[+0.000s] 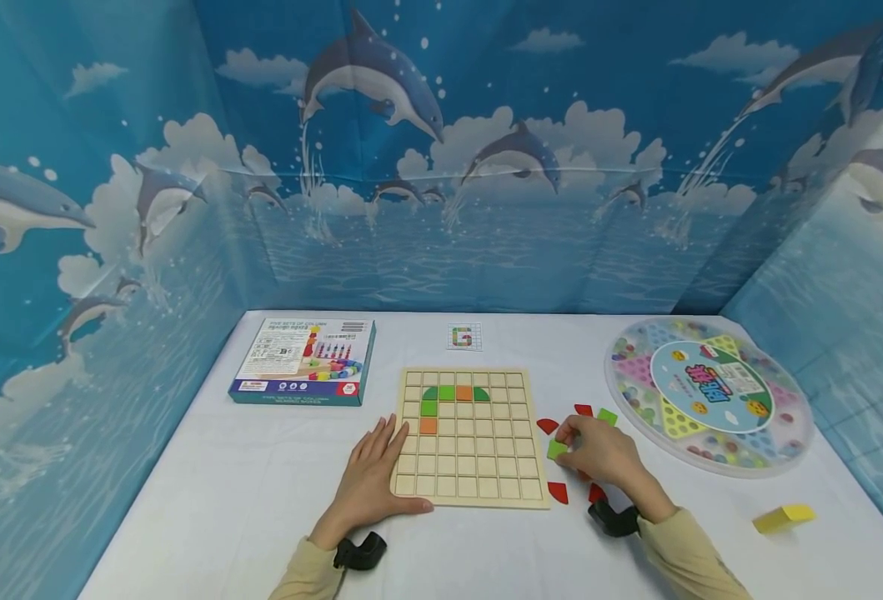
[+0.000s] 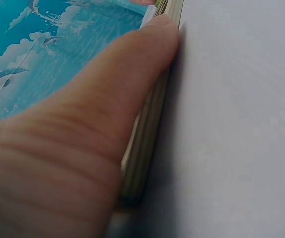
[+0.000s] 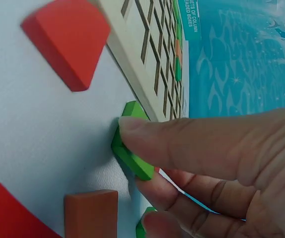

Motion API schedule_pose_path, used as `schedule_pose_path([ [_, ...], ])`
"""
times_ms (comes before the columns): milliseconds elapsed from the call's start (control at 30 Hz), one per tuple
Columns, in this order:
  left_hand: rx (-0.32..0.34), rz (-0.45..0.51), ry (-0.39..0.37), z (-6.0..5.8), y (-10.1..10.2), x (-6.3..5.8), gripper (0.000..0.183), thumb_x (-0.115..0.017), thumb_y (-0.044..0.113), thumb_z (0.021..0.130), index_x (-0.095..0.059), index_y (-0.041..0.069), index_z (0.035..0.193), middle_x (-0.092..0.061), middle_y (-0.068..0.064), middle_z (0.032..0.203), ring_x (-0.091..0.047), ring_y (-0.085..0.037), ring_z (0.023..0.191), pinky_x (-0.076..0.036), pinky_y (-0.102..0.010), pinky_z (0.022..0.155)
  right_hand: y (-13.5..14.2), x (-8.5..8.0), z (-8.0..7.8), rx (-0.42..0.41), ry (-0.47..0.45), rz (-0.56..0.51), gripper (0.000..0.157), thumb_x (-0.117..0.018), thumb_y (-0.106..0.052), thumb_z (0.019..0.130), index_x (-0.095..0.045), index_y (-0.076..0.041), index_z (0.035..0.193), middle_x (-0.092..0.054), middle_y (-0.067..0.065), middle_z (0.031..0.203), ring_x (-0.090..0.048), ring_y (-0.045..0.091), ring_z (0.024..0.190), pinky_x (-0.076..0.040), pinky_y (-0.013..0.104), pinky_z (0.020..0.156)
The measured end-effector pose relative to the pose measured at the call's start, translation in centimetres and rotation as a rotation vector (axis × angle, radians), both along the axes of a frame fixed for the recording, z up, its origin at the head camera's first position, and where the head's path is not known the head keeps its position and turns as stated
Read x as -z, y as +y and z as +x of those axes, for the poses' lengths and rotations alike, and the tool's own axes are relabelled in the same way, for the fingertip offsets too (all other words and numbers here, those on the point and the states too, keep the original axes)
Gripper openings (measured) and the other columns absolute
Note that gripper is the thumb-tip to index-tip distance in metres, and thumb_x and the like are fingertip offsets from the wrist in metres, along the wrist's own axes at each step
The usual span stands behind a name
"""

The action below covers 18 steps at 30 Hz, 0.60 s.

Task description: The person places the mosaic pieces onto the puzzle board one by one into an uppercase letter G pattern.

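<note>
A wooden grid board (image 1: 479,450) lies flat on the table. Green and orange tiles fill part of its upper rows, including an orange square (image 1: 428,426) in the left column area. My left hand (image 1: 369,471) rests at the board's lower left corner, fingers straight along the left side, thumb (image 2: 127,64) against the near edge. Just right of the board, my right hand (image 1: 602,450) pinches a green square tile (image 3: 135,148) between thumb and fingers, tilted close to the tabletop. Around it lie red quarter-round tiles (image 3: 70,39), an orange-brown tile (image 3: 91,213) and another green tile (image 1: 608,416).
Behind the board lies a small pattern card (image 1: 464,337) showing a G shape. A boxed set (image 1: 302,362) sits at back left. On the right are a round marble game (image 1: 629,433) and a yellow block (image 1: 783,518). Dolphin-print curtains (image 1: 441,242) enclose the table.
</note>
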<state>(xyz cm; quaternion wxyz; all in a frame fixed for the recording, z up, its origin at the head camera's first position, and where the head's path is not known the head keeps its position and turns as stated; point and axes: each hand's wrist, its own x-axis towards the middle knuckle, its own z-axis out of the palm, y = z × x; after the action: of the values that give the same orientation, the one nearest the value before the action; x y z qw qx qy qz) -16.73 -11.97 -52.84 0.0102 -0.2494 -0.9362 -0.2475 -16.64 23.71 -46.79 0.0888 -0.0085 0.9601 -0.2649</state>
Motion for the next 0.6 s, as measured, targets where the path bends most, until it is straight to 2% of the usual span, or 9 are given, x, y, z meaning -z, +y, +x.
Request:
schedule_pose_path([
  [233,-0.003,-0.02,-0.04,-0.01,0.02,0.04,0.12,-0.067,0.075,0.064,-0.019,0.009,0.152,-0.01,-0.011,0.157,-0.003,-0.025,0.143,-0.007,-0.044,0.112,-0.09,0.29,0.49,-0.003,0.07,-0.025,0.023,-0.079,-0.01,0.071,-0.059,-0.014,0.083,-0.051,-0.004,0.071,-0.047,0.014,0.047,-0.036,0.03,0.049],
  [600,-0.011,-0.014,-0.03,-0.05,-0.02,0.21,0.12,-0.067,0.075,0.064,-0.02,0.009,0.152,-0.011,-0.012,0.157,-0.003,-0.025,0.143,-0.006,-0.044,0.112,-0.79,-0.17,0.66,-0.035,0.154,0.0,0.019,-0.078,-0.013,0.075,-0.061,-0.018,0.081,-0.055,-0.007,0.073,-0.045,0.012,0.05,-0.037,0.029,0.047],
])
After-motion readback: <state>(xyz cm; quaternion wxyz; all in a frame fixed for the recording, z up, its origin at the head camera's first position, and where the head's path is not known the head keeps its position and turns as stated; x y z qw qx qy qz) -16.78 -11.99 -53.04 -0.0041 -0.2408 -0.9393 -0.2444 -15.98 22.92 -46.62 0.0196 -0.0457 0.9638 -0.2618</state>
